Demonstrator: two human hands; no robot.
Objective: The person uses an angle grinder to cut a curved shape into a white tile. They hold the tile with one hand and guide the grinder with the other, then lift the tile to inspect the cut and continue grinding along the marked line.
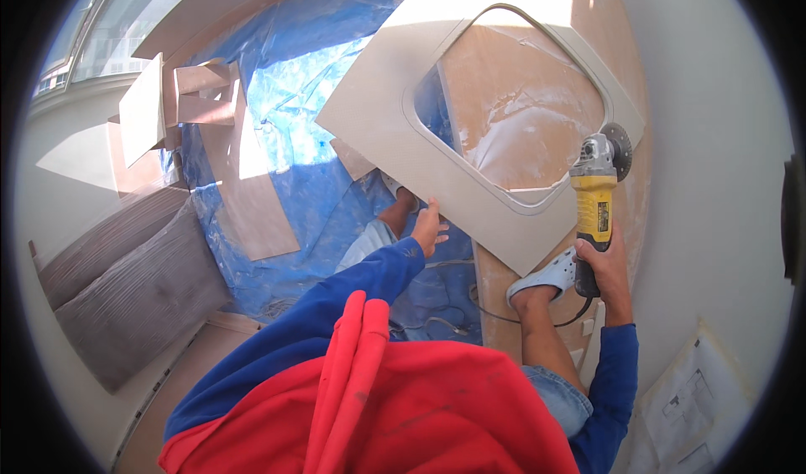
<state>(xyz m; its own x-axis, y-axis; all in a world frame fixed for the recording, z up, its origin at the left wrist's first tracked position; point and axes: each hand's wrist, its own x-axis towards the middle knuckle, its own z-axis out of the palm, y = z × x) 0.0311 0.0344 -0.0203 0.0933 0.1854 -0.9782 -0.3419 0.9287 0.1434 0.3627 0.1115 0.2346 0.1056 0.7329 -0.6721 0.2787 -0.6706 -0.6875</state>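
Head view is looking down on a blue plastic sheet (pixel 285 96) that's covering the floor, with offcut boards lying at the far left. Sitting on top, far right, is the big pale panel (pixel 395 130) with a rounded square cutout, tilted like a diamond and resting over a dusty brown board (pixel 520 96).

The person's left hand (pixel 428 229) is pressing on the panel's near edge, fingers spread fairly wide and flat, holding nothing. The right hand (pixel 606 264) is gripping the yellow angle grinder (pixel 594 201) with fingers wrapped tight round the body, disc pointing away at the right corner of the panel, just beside the cutout rim. A white clog (pixel 550 274) is planted under the panel's near corner, with the grinder's cord trailing past it.

My take: doing this well means keeping that left hand bearing down well clear of the disc, the cord behind the tool, and feeding the disc lightly along the rim so it isn't gouging.
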